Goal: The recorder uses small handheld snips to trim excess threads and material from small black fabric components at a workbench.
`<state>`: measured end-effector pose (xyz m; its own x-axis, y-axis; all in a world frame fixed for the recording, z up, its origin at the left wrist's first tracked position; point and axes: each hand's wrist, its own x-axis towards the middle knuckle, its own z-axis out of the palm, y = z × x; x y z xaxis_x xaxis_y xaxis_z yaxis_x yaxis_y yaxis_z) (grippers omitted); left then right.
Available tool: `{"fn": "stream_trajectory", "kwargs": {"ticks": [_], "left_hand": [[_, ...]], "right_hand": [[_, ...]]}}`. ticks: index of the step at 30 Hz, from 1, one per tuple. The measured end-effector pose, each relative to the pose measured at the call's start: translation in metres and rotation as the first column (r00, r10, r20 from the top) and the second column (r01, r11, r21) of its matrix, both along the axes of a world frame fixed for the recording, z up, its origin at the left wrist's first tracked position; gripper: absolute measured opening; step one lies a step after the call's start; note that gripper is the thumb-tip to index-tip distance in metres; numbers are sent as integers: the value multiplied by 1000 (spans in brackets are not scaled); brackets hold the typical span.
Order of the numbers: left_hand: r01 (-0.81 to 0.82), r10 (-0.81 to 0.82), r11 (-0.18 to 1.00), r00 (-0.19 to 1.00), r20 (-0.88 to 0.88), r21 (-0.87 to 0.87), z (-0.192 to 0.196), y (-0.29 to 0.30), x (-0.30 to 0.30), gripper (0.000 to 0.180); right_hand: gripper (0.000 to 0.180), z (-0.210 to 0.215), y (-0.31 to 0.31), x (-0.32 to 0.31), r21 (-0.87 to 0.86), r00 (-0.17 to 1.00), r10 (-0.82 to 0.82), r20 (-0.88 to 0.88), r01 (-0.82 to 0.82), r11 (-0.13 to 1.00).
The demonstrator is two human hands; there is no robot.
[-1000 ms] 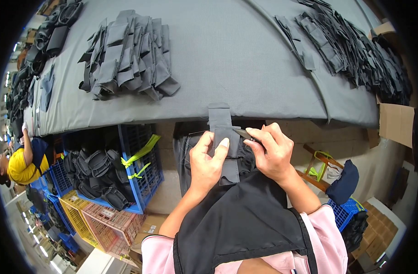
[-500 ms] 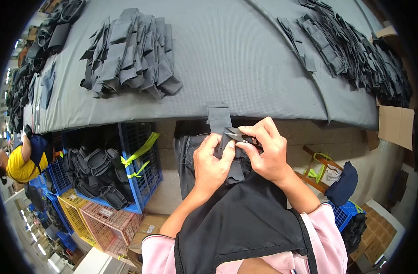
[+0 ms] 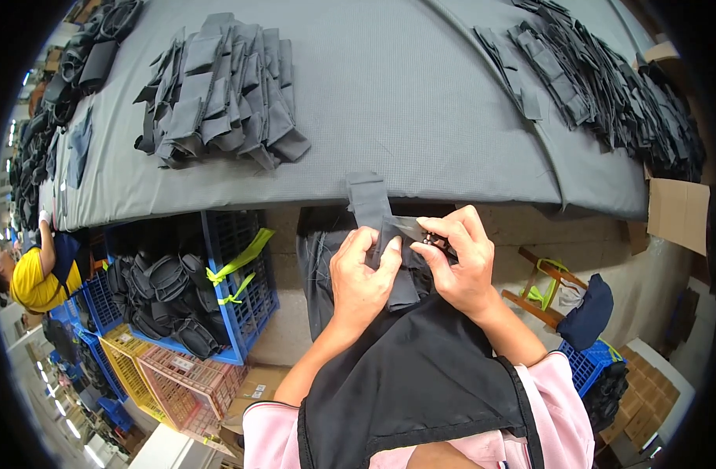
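My left hand (image 3: 359, 273) pinches a dark grey fabric strip (image 3: 367, 200) between thumb and fingers. The strip's upper part lies over the front edge of the table, and its lower end hangs over my lap. In my right hand (image 3: 466, 262) is a pair of thread snips (image 3: 406, 227) with black grips. Its pointed blades reach left to the strip, just above my left thumb. The blades look smeared by motion, so whether they touch the cloth or a thread is unclear.
A grey cloth covers the table (image 3: 358, 102). On it lie a left pile of grey strips (image 3: 217, 94) and a right pile (image 3: 585, 86). Below left stands a blue crate (image 3: 237, 313) holding black padded pieces. A wooden stool (image 3: 542, 293) is at right; a person in yellow (image 3: 41, 273) works far left.
The strip's upper end has shifted slightly left. My right hand and the snips have moved a little to the right. The person at far left has raised an arm toward the table.
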<state>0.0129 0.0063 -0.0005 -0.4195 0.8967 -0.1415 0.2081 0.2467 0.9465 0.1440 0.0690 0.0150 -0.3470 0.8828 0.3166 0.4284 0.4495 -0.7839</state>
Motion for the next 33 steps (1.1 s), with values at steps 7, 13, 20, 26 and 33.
{"fn": "stream_trajectory", "kwargs": {"ticks": [7,13,20,26,33], "left_hand": [[-17,8,998,987,159,61,-11,-1,-9,30],[-59,97,994,880,464,-97,-9,-1,-13,35],[28,18,995,891,454,-95,-11,-7,-14,34],[101,24,980,799,601,-173,-10,-5,-15,29],[-108,189,976,851,491,-187,-15,0,-19,25]], "right_hand": [[19,1,11,4,-289,984,60,-169,-108,951],[38,2,2,16,-401,985,102,-138,-150,904],[16,-6,19,-11,-324,957,181,-226,-249,913],[13,-29,27,-19,-875,908,-74,-412,-372,311],[29,-12,-9,16,-601,981,-16,-193,-106,793]]}}
